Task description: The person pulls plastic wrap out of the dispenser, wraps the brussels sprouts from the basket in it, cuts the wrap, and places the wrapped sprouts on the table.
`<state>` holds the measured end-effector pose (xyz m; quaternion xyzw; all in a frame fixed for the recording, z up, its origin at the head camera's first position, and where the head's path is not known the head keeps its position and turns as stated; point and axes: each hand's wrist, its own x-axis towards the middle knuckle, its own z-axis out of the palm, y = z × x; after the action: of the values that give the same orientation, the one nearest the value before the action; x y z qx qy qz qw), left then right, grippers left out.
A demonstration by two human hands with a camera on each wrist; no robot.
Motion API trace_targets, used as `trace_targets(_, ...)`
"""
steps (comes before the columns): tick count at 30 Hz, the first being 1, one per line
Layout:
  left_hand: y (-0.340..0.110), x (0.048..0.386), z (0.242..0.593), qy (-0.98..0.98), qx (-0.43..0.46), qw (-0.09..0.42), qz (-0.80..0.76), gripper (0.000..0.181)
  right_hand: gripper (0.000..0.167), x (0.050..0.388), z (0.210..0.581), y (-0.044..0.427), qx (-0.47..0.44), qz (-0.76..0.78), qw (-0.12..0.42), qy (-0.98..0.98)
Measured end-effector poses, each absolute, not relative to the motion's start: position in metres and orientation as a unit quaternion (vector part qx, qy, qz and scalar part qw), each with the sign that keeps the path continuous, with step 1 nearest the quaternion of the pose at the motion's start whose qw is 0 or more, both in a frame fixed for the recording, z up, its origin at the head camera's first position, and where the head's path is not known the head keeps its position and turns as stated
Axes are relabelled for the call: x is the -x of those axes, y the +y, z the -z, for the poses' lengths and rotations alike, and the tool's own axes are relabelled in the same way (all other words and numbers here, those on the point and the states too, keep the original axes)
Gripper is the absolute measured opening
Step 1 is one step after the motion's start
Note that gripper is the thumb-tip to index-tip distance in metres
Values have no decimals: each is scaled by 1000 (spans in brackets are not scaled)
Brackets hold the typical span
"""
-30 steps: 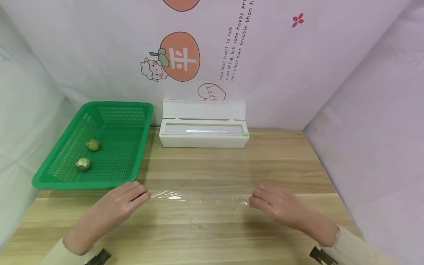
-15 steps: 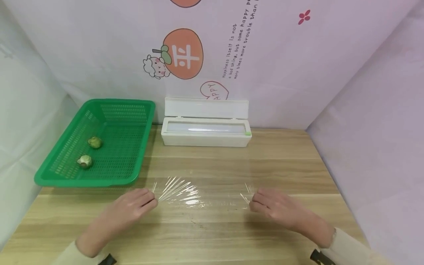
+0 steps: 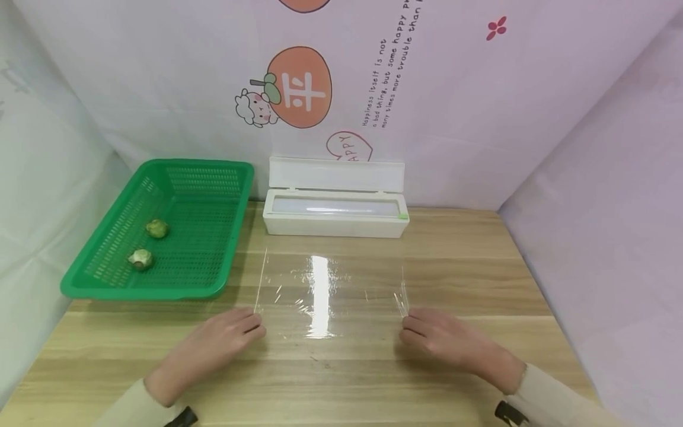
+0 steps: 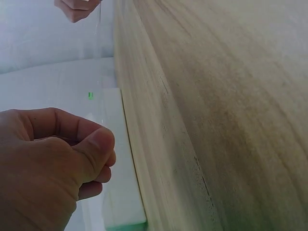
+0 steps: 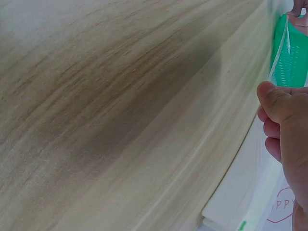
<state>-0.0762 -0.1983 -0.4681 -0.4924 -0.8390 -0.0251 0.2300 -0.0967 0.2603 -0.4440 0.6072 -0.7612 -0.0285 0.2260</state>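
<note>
Film [image 3: 320,296] pinched by left hand [image 3: 228,334] and right hand [image 3: 441,335] at the frame's lower center could cling to itself if either grip slackens.

Cling film [image 3: 331,296] between left hand [image 3: 224,338] and right hand [image 3: 440,336], before dispenser [image 3: 336,226]; left of dispenser, basket [image 3: 136,293] with Brussels sprouts [image 3: 157,229] inside.
</note>
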Motion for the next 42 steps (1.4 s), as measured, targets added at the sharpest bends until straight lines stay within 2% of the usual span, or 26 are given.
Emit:
trace_targets(4, -196, 76, 469, -846, 493, 202, 9, 24, 49, 99, 450, 260, -611, 32, 220, -760)
trace_targets(7, -193, 77, 470, -852, 489, 187, -1, 26, 45, 100, 456, 260, -610, 37, 218, -761)
trace_targets(11, -190, 79, 471, -859, 483, 173, -11, 28, 32, 101, 462, 261, -605, 52, 213, -765)
trace_targets(15, -189, 81, 472, -863, 480, 156, -10, 31, 32, 103, 466, 261, -603, 72, 208, -767)
trace_targets(21, -188, 81, 471, -868, 475, 142, -20, 31, 18, 105, 469, 262, -599, 77, 185, -775)
trace_targets(25, -186, 81, 471, -872, 472, 125, -30, 31, 21, 104, 470, 261, -594, 83, 170, -782)
trace_targets(31, -184, 83, 473, -874, 470, 118, -37, 29, 15, 104, 470, 260, -585, 96, 148, -792)
trace_targets(37, -185, 83, 472, -873, 470, 122, -37, 28, 21, 104, 470, 259, -577, 91, 118, -803)
trace_targets(42, -187, 82, 471, -878, 464, 115, -29, 28, 20, 106, 470, 257, -580, 85, 121, -801)
